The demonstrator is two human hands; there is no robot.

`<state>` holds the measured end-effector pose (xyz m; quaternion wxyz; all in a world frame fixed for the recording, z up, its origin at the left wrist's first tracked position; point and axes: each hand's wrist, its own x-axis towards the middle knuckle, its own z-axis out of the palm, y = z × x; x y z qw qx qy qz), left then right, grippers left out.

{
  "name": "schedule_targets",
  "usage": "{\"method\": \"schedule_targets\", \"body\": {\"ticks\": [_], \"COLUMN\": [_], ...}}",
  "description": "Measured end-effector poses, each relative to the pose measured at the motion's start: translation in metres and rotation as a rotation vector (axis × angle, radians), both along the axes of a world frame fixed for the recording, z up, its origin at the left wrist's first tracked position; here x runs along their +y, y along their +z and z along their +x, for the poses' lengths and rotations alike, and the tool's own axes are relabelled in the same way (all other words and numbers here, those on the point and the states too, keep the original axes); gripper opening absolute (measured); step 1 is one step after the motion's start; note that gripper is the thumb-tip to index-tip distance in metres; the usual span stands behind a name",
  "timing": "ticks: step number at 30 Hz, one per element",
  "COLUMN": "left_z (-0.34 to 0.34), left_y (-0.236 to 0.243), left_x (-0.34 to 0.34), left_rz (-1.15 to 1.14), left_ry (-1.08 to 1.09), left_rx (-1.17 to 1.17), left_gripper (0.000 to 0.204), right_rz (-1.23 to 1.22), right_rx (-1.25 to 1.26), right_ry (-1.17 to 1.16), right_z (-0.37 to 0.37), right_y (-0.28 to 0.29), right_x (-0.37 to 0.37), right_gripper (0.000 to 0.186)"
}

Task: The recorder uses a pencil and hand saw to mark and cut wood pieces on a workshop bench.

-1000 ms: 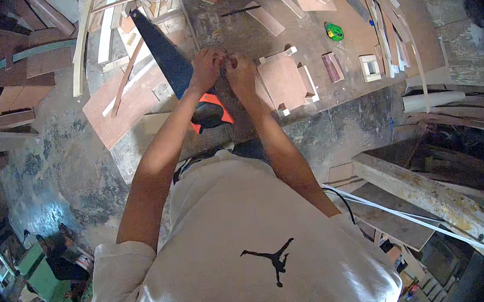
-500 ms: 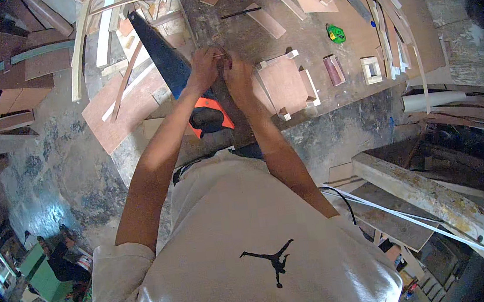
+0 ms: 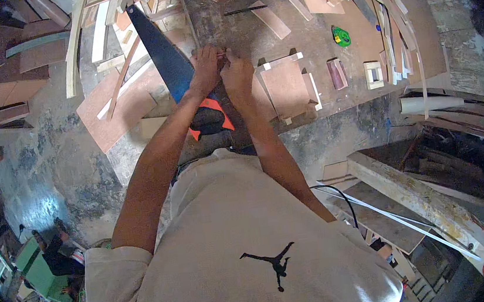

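Between my two hands sits a small thin reddish thing [image 3: 221,53] (too small for me to tell what it is), pinched at the fingertips near the middle of the bench, a little toward twelve o'clock. My left hand [image 3: 206,69] is curled narrow, its fingers closed on that small piece from the nine o'clock side. My right hand [image 3: 238,72] is curled the same way, touching the left at the fingertips and closed on the piece from three o'clock.

Under my left wrist lies a handsaw [image 3: 164,56], its dark blade running toward eleven o'clock and its orange and black handle [image 3: 209,120] at six o'clock from my hands. Just at three o'clock of my right hand lies a brown board with pale strips along its edges [image 3: 286,87]. Farther at three o'clock are a small pale wooden frame [image 3: 373,74] and, toward two o'clock, a green tape measure [image 3: 341,35]. The workbench [image 3: 241,27] is strewn with wood offcuts.
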<state>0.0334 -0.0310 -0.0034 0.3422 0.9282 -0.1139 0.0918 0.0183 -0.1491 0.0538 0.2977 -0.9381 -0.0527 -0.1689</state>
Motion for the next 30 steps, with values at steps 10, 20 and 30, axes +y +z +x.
{"method": "schedule_targets", "body": {"ticks": [10,20,30], "left_z": [-0.001,0.000,-0.001], "left_y": [-0.001,0.005,0.006], "left_x": [0.000,0.003,0.001], "left_rz": [0.091,0.051,-0.043], "left_ry": [0.029,0.022,-0.012], "left_rx": [-0.027,-0.046,-0.126], "left_gripper": [0.033,0.029,0.022], "right_rz": [0.094,0.107,-0.374], "right_rx": [0.082,0.017,0.034], "right_ry": [0.013,0.046,0.034], "right_z": [-0.004,-0.050,-0.134], "right_y": [-0.006,0.004,0.002], "right_x": [-0.004,-0.028,-0.079], "right_gripper": [0.031,0.055,0.068]}}
